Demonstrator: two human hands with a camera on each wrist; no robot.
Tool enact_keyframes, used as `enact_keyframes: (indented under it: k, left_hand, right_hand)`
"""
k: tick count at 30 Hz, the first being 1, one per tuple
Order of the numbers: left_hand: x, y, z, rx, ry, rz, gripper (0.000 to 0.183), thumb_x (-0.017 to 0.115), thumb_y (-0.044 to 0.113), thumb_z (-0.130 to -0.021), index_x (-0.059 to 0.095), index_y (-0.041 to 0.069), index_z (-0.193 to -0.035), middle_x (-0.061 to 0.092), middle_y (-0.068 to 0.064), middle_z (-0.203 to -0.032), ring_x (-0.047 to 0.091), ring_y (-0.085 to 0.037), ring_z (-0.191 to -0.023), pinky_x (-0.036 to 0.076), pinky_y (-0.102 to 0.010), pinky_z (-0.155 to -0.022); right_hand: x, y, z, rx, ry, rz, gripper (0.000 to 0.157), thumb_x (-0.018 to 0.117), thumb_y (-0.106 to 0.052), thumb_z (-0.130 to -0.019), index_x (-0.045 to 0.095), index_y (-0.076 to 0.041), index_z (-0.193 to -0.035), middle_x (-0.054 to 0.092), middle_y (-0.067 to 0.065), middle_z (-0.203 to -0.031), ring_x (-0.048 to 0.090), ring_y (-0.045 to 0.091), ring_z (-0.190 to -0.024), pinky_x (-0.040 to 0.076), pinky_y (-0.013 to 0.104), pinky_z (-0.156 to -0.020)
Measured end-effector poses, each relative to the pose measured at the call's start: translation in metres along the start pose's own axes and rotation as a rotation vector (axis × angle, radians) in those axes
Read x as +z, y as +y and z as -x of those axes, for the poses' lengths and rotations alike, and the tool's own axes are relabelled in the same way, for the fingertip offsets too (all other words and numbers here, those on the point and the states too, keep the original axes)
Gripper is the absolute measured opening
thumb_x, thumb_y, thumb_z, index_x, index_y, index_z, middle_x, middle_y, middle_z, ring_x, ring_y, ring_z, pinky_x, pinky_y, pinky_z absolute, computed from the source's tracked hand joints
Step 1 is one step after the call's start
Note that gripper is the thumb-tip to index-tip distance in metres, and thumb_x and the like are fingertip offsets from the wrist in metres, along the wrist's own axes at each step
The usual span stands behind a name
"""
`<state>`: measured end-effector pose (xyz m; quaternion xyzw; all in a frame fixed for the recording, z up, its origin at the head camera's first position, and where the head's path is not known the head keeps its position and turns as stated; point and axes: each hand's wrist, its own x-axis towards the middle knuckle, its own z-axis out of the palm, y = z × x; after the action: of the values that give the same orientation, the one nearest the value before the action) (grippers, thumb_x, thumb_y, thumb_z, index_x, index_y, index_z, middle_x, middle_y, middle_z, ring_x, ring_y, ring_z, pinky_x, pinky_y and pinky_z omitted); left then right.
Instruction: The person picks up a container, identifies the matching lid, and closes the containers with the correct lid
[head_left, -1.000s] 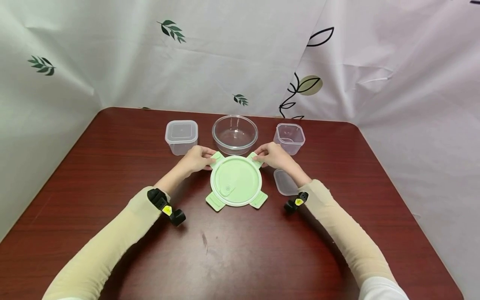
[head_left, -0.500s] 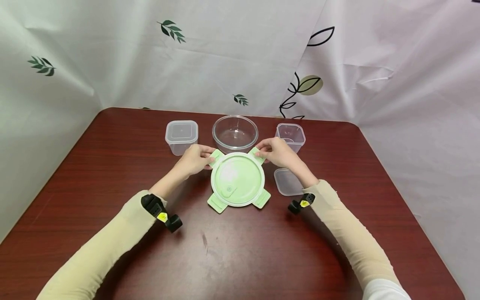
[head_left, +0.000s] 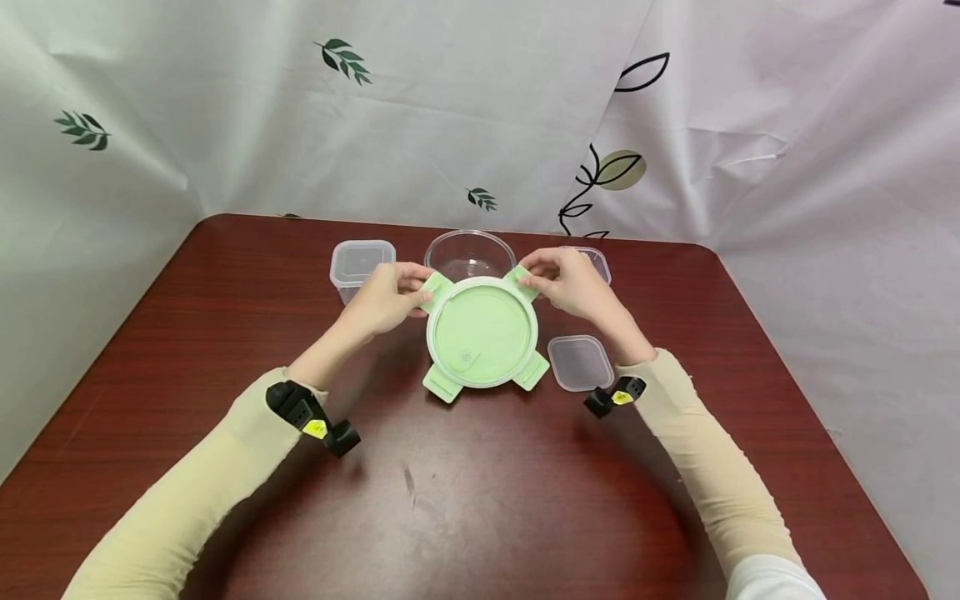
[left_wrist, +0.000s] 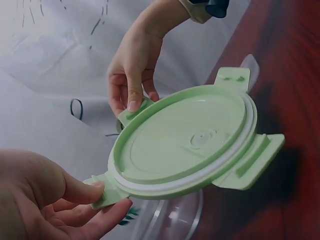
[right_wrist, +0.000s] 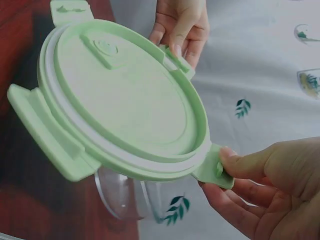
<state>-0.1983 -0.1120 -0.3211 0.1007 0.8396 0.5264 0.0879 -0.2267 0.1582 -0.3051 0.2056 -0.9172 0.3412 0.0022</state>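
A round green lid (head_left: 483,332) with flaps around its edge and a white sealing ring is held up by both hands. My left hand (head_left: 387,297) pinches its far left flap between thumb and fingers. At the far right flap, my right hand (head_left: 572,283) pinches in the same way. The ring side of the lid (left_wrist: 187,135) faces me, as both wrist views show. Just behind it stands a round clear bowl (head_left: 470,250), its front part hidden by the lid.
At the back left stands a square clear container with its lid on (head_left: 362,260). An uncovered square container (head_left: 596,260) is mostly hidden behind my right hand. A loose square lid (head_left: 580,363) lies on the dark red table (head_left: 480,500). Patterned white sheeting (head_left: 420,125) rises behind the table.
Both hands have raised the green lid and moved it away from me, slightly right, so it now overlaps the clear bowl's front. The square lid on the table shows more fully.
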Motion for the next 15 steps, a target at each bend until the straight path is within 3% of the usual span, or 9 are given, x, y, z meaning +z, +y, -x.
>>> enact_keyframes:
  k: [7, 11, 15]
  left_hand:
    - [-0.011, 0.022, 0.000, 0.077, 0.050, -0.072, 0.032, 0.054, -0.002, -0.094, 0.057, -0.005, -0.126, 0.066, -0.025, -0.108, 0.066, -0.024, -0.094, 0.058, -0.029, -0.077]
    - [-0.015, 0.031, -0.001, 0.103, 0.082, -0.096, 0.031, 0.055, -0.001, -0.094, 0.059, -0.003, -0.125, 0.067, -0.022, -0.104, 0.066, -0.019, -0.087, 0.058, -0.028, -0.075]
    - [-0.016, 0.040, -0.003, 0.127, 0.168, -0.143, 0.030, 0.060, 0.002, -0.092, 0.063, 0.003, -0.122, 0.070, -0.019, -0.101, 0.067, -0.014, -0.076, 0.055, -0.018, -0.065]
  right_hand:
    - [-0.011, -0.012, -0.002, -0.003, 0.104, 0.031, 0.019, 0.072, -0.015, -0.086, 0.071, -0.009, -0.103, 0.073, 0.009, -0.088, 0.068, 0.020, -0.075, 0.045, 0.023, -0.064]
    - [-0.017, -0.018, -0.004, -0.035, 0.141, 0.027, 0.018, 0.073, -0.013, -0.086, 0.071, -0.006, -0.102, 0.073, 0.012, -0.089, 0.067, 0.020, -0.075, 0.048, 0.021, -0.064]
    - [-0.024, -0.023, -0.006, -0.059, 0.178, 0.038, 0.017, 0.073, -0.013, -0.085, 0.071, -0.006, -0.101, 0.073, 0.012, -0.088, 0.068, 0.023, -0.075, 0.045, 0.021, -0.067]
